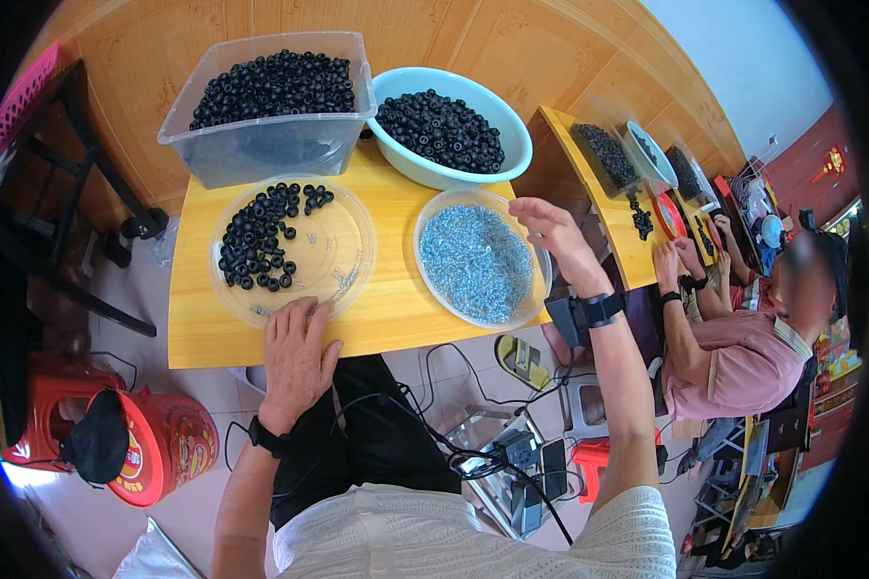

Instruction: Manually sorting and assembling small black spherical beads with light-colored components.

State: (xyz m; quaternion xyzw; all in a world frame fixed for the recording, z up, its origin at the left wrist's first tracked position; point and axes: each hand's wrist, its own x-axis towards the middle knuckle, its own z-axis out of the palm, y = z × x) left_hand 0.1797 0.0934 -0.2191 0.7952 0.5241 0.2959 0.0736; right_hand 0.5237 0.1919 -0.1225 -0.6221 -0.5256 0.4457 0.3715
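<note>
A round clear plastic tray (pixel 343 227) lies at the table's left, with small black ring-shaped pieces (pixel 256 234) heaped in its left half. A few tiny silvery pieces (pixel 346 280) are scattered in it. My left hand (pixel 299 352) rests at the tray's near rim, fingers stretched out over the edge. To the right sits a round clear container (pixel 543 282) full of tiny blue and clear pieces (pixel 475 261). My right hand (pixel 558 241) is at its right rim, fingers extended and a little apart, nothing visible in them.
Behind them stand a clear plastic bin (pixel 261 159) and a pale blue basin (pixel 519 159), both holding black pieces. Cables (pixel 454 449) hang below the wooden table (pixel 391 333). A red bucket (pixel 179 449) stands at left. A co-worker in pink (pixel 734 362) sits at another table on the right.
</note>
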